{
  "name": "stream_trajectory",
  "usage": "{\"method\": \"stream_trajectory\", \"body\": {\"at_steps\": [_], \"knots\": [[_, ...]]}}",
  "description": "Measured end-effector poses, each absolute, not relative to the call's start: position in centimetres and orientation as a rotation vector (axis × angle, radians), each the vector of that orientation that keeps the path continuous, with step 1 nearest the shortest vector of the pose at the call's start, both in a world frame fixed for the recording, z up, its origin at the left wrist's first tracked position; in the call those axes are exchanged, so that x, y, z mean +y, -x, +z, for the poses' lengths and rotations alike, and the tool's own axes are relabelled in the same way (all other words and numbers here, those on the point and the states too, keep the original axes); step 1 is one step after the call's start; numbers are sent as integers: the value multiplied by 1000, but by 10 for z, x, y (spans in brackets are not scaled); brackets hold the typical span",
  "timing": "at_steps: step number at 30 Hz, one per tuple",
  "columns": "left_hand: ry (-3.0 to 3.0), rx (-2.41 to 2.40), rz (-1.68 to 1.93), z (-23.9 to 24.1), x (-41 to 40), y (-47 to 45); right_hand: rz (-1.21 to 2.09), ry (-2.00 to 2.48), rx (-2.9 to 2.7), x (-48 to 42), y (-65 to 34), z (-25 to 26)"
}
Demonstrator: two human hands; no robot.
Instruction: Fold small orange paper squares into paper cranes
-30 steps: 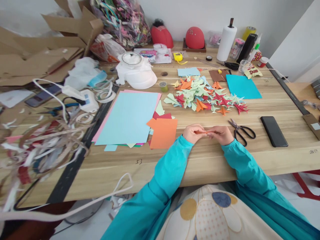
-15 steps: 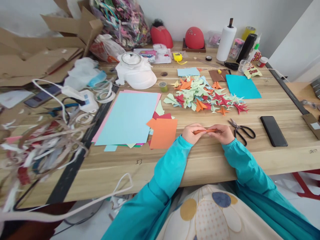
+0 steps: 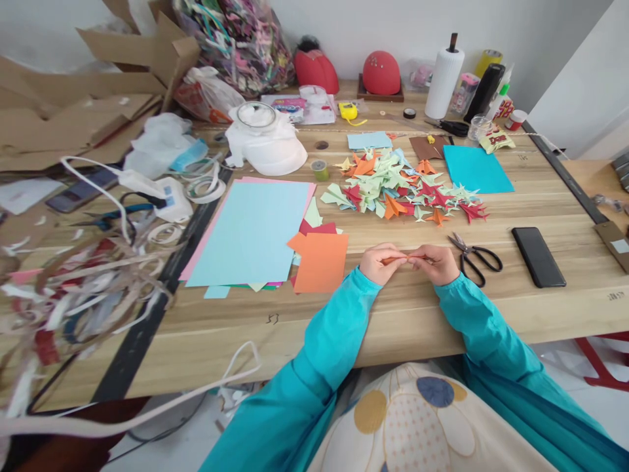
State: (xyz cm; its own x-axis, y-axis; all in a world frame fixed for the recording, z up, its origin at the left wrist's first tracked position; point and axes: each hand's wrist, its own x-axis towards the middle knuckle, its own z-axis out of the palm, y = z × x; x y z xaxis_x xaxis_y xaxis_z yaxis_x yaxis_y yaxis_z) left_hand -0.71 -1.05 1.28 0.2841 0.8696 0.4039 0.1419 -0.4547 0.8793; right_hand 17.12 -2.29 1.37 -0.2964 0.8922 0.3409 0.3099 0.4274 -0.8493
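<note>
Between my hands is a narrow folded piece of orange paper [image 3: 403, 257], mostly hidden by my fingers. My left hand [image 3: 381, 263] pinches its left end, and my right hand [image 3: 436, 263] pinches the right end, fingertips almost meeting. Just beyond lies a heap of folded paper shapes [image 3: 393, 183] in pale green, orange, red and light blue. Flat orange paper [image 3: 322, 263] rests left of my left hand, partly over red paper. Black-handled scissors [image 3: 474, 252] lie open beside my right hand.
Light blue sheets [image 3: 250, 233] are stacked at the left. A black phone [image 3: 538, 257] lies at the right, a bright blue sheet [image 3: 477, 169] behind. Ribbon scraps [image 3: 88, 295] and a white cable [image 3: 147, 419] crowd the left side. Red pincushions [image 3: 381, 73] stand at the back.
My fingertips have drawn slightly closer together along the orange paper, and less of it shows between them. Things on the table have stayed put.
</note>
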Motion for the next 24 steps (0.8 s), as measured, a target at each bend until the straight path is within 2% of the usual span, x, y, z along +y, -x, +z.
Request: {"method": "stream_trajectory", "body": {"at_steps": [24], "knots": [[-1702, 1013, 1141, 12, -10, 5, 1009, 1136, -1612, -21, -171, 9]]}}
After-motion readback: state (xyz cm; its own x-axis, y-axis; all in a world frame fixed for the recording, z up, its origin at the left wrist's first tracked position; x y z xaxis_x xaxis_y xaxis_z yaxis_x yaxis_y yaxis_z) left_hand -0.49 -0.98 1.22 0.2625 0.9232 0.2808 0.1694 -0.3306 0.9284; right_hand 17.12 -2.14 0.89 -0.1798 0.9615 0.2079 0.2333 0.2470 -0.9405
